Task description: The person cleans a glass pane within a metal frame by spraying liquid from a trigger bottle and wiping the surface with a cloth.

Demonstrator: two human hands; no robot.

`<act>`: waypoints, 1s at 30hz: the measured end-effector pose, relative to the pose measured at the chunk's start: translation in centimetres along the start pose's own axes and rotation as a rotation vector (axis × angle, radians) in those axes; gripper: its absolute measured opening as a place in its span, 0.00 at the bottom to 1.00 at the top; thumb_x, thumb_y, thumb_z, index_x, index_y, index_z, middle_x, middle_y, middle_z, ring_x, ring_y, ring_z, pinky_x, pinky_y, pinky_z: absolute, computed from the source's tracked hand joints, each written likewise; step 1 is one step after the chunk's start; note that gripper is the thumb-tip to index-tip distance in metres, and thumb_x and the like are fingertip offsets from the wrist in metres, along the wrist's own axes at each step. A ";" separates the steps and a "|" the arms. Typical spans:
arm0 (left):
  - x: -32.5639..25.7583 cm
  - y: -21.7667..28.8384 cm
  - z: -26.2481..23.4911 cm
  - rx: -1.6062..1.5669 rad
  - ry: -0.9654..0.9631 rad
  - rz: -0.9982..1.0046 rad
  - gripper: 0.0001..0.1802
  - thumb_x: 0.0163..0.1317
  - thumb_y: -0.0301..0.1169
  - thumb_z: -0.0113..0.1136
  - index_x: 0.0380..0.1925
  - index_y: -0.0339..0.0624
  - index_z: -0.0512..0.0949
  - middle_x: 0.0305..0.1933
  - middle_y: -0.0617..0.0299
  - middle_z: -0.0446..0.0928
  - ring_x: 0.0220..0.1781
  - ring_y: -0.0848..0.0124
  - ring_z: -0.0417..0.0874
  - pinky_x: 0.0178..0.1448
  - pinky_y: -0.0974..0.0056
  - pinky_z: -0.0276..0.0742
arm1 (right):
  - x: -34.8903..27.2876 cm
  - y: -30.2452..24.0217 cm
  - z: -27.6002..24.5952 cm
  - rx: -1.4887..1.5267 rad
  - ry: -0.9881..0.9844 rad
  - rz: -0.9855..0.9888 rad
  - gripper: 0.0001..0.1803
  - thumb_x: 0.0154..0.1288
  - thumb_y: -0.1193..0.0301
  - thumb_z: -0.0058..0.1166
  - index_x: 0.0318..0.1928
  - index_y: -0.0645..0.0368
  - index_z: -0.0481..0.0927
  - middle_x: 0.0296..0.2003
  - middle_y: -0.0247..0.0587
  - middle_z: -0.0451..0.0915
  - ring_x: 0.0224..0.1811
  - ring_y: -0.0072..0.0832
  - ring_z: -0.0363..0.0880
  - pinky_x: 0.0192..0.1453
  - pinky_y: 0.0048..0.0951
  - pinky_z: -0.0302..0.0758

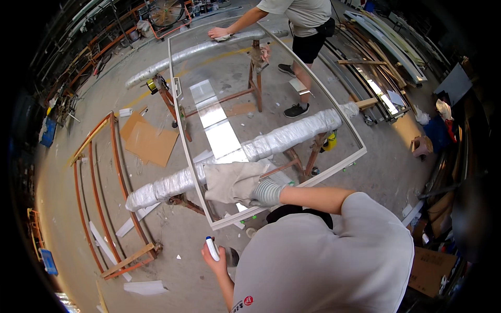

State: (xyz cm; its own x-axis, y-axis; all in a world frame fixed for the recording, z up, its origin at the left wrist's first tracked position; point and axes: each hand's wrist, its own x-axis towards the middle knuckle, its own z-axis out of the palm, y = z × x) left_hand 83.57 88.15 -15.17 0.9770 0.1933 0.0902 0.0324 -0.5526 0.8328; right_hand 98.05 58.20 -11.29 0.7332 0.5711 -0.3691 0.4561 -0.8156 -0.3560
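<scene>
A large white-framed glass panel (334, 169) with a handle on its left side lies flat across two padded supports. Over its near left corner, my right hand (266, 193), in a grey striped knit glove, presses a beige cloth (234, 182) against the glass. The fingers are partly hidden by the cloth. My left hand (216, 258) is bare and hangs low, outside the panel's near edge. Its fingers are wrapped round a small white and blue object (211, 248), whose exact kind I cannot make out. Pale rectangles of light show in the glass.
A co-worker (302, 21) stands at the far side, one hand (218, 33) on a cloth at the panel. Plastic-wrapped beams (292, 134) on rusty trestles carry it. Left are a rusty metal rack (116, 156) and flat cardboard (148, 141); stacked profiles (383, 39) lie at far right.
</scene>
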 end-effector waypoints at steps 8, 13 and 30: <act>-1.4 -0.1 -0.4 0.000 0.057 -0.017 0.23 0.44 0.26 0.57 0.45 0.39 0.78 0.43 0.54 0.80 0.46 0.55 0.75 0.55 0.55 0.70 | 7.3 -10.8 -2.2 -0.504 0.204 -0.290 0.09 0.55 0.70 0.53 0.30 0.60 0.84 0.24 0.46 0.82 0.26 0.43 0.82 0.31 0.42 0.77; -2.6 -0.5 -0.5 0.006 0.098 -0.051 0.23 0.45 0.28 0.59 0.46 0.39 0.78 0.43 0.52 0.79 0.45 0.55 0.76 0.53 0.55 0.71 | 9.0 -6.8 -3.9 0.047 -0.031 -0.334 0.07 0.54 0.69 0.54 0.30 0.58 0.82 0.28 0.50 0.82 0.31 0.46 0.81 0.39 0.42 0.76; -3.9 1.6 -0.6 0.094 0.126 -0.237 0.22 0.45 0.26 0.59 0.45 0.42 0.79 0.30 0.57 0.74 0.36 0.62 0.72 0.44 0.60 0.73 | 4.5 -1.7 -1.9 -0.122 0.202 0.049 0.25 0.66 0.49 0.45 0.34 0.56 0.84 0.30 0.49 0.83 0.33 0.44 0.81 0.43 0.42 0.75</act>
State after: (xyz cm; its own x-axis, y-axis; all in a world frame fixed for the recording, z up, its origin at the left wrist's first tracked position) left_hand 79.66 86.98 -13.89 0.9058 0.4227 -0.0290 0.2825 -0.5517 0.7848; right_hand 101.55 61.99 -10.77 0.8365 0.5104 -0.1996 0.4661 -0.8541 -0.2307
